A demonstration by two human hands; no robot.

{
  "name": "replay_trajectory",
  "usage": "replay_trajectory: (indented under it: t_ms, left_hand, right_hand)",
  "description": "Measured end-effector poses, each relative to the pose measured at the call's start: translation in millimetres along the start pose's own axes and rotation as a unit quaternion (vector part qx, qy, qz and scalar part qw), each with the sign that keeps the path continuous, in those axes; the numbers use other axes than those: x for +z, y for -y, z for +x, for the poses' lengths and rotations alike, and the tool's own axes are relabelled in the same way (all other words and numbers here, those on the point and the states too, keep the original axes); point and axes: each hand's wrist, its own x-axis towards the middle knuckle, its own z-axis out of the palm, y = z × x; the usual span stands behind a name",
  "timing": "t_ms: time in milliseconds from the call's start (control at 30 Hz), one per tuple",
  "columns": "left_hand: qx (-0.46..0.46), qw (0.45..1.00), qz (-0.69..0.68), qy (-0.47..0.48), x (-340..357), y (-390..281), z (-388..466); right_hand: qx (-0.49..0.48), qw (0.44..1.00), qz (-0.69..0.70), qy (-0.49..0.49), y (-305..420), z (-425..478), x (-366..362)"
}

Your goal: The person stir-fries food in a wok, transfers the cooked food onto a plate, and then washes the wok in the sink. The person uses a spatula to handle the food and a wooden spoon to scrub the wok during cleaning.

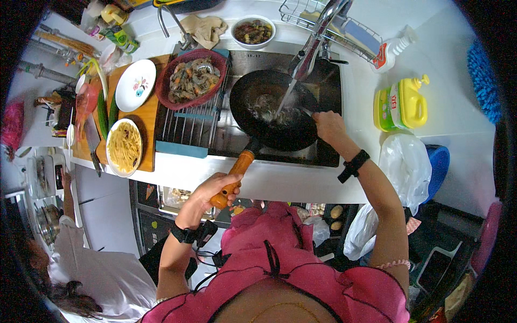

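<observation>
My left hand (220, 189) grips the wooden handle (242, 159) of a black wok (258, 131), which is held over the sink (325, 147). A stream of water (285, 97) runs from the chrome faucet (309, 58) into the wok and splashes on its bottom. At the wok's right rim, the fingers of my right hand (332, 128) are closed around a slim dark utensil (308, 114). Its far end lies in the wok, blurred by the splashing. To the left, a red basket (161, 91) of raw shrimp (194, 78) sits on a roll-up drying rack (190, 129).
A wooden board (149, 121) bears a white plate (135, 87), a bowl of yellow strips (124, 147), cucumbers (102, 115) and a knife (93, 145). Behind the sink stands a white bowl (253, 32) of dark food. A yellow detergent jug (400, 105) is at right. Another person (97, 274) is at lower left.
</observation>
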Motion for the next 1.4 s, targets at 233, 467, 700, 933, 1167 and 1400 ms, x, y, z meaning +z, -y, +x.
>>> replay_trajectory:
  t_ms: [233,467,700,933,1167,1400]
  left_hand:
    - [-0.001,0.999,0.033,-0.018,9.0,2.5,-0.1]
    - [-0.024,0.999,0.035,0.0,4.4,-4.5,-0.3]
    - [-0.042,0.998,-0.034,0.029,-18.9,-0.7,-0.4]
    - [-0.029,0.999,-0.025,0.01,-36.5,5.3,0.5]
    - [-0.024,1.0,0.011,0.006,-43.1,-1.2,0.5]
    - [-0.026,0.999,0.041,0.014,-60.8,-10.9,1.2]
  right_hand:
    - [0.0,0.994,-0.06,0.094,-24.4,-34.7,-29.9]
    - [-0.039,0.999,0.021,-0.026,-20.6,-3.0,12.4]
    - [-0.129,0.987,0.094,0.006,-0.7,37.4,7.2]
    - [-0.181,0.959,0.149,0.157,-25.8,19.8,-62.6]
    - [-0.087,0.893,0.322,0.301,-11.7,7.7,-78.8]
    - [-0.022,0.93,0.359,0.078,33.2,20.7,-8.1]
